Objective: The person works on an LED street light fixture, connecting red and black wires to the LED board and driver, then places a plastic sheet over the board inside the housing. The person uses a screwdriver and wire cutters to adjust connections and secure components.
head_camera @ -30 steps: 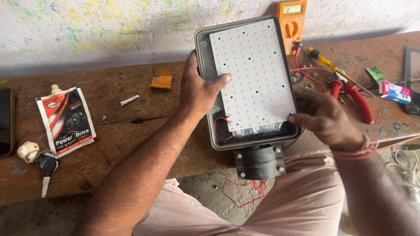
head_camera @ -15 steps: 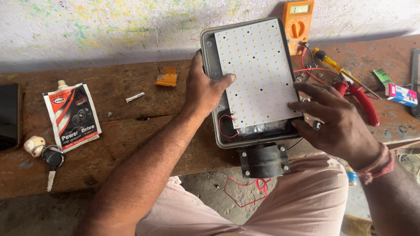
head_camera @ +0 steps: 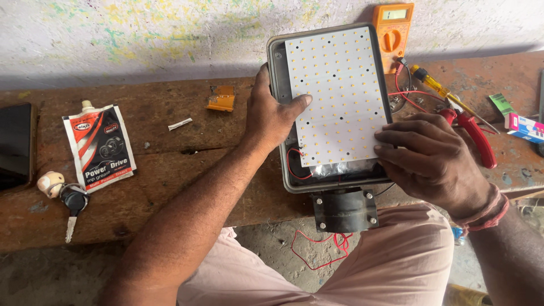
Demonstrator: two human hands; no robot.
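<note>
A grey lamp housing (head_camera: 277, 85) lies on the wooden bench (head_camera: 170, 170), with a white board of many small LEDs (head_camera: 337, 96) sitting in it. My left hand (head_camera: 272, 116) grips the housing's left wall, thumb pressed on the board's left edge. My right hand (head_camera: 433, 161) rests on the board's lower right corner, fingertips flat on it. A black mounting bracket (head_camera: 344, 209) hangs off the bench's front edge, and thin red wires (head_camera: 317, 249) dangle below it.
An orange multimeter (head_camera: 394, 28) leans on the wall behind the lamp. A yellow screwdriver (head_camera: 439, 90) and red-handled pliers (head_camera: 479, 139) lie to the right. At the left lie a grease pouch (head_camera: 99, 147), a key (head_camera: 71, 207) and a dark phone (head_camera: 14, 144).
My right hand has slid from the lamp's lower right corner onto the LED board's edge and now lies flatter on it. The left hand keeps its grip.
</note>
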